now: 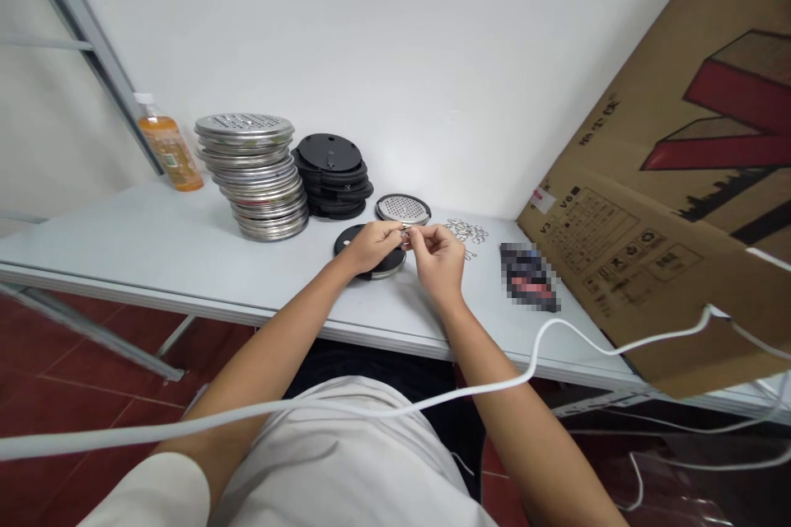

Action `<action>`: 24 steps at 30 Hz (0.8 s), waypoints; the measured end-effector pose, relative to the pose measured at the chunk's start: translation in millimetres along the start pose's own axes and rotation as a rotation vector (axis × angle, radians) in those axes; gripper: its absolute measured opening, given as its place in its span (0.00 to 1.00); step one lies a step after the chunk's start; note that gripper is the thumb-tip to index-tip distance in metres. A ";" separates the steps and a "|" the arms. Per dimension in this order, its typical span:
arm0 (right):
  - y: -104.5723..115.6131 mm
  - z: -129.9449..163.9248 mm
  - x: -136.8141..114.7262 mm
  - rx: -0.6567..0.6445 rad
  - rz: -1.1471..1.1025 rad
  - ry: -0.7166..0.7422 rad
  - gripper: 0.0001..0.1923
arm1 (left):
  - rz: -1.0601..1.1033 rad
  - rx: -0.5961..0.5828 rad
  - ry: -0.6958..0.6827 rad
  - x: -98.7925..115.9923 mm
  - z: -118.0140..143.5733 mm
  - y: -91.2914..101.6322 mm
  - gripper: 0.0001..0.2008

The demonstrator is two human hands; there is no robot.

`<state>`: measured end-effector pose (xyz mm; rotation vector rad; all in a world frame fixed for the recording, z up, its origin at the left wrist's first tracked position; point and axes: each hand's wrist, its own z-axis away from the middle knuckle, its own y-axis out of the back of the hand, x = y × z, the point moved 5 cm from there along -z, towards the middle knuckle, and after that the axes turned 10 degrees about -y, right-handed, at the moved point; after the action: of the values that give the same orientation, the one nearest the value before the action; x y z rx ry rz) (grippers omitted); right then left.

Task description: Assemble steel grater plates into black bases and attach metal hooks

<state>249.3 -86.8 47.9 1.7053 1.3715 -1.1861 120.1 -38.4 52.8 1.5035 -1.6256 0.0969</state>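
Both my hands pinch one tiny metal clip (406, 236) between them, left hand (371, 245) and right hand (440, 257) fingertips touching, right above the black disc (352, 240) on the surface (185, 247).

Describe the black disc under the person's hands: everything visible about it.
The black disc is round and flat, lying on the white table just in front of a perforated metal disc. It looks like dark plastic with a shiny metal edge on its near right side. The left hand rests over its middle, hiding most of it; the right hand is beside it.
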 end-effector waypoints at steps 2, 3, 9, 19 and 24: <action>0.6 1.0 0.1 0.005 0.037 0.035 0.10 | -0.012 0.002 -0.005 -0.8 0.0 -0.6 0.14; 1.2 1.3 0.7 0.010 0.057 0.054 0.09 | -0.018 0.003 -0.007 -0.9 -0.1 -0.8 0.14; 4.7 2.3 4.8 0.039 0.180 0.136 0.06 | -0.048 0.012 -0.023 1.6 -1.2 -0.7 0.13; 6.6 4.4 1.3 0.054 0.271 0.241 0.05 | -0.098 -0.008 -0.066 -1.6 0.4 -5.0 0.13; 8.0 3.9 -1.5 0.066 0.335 0.274 0.06 | -0.157 -0.028 -0.114 2.3 1.2 -5.6 0.13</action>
<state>256.0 -92.8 47.3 2.1072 1.1449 -0.8408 124.4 -42.3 50.8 1.6342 -1.5841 -0.0993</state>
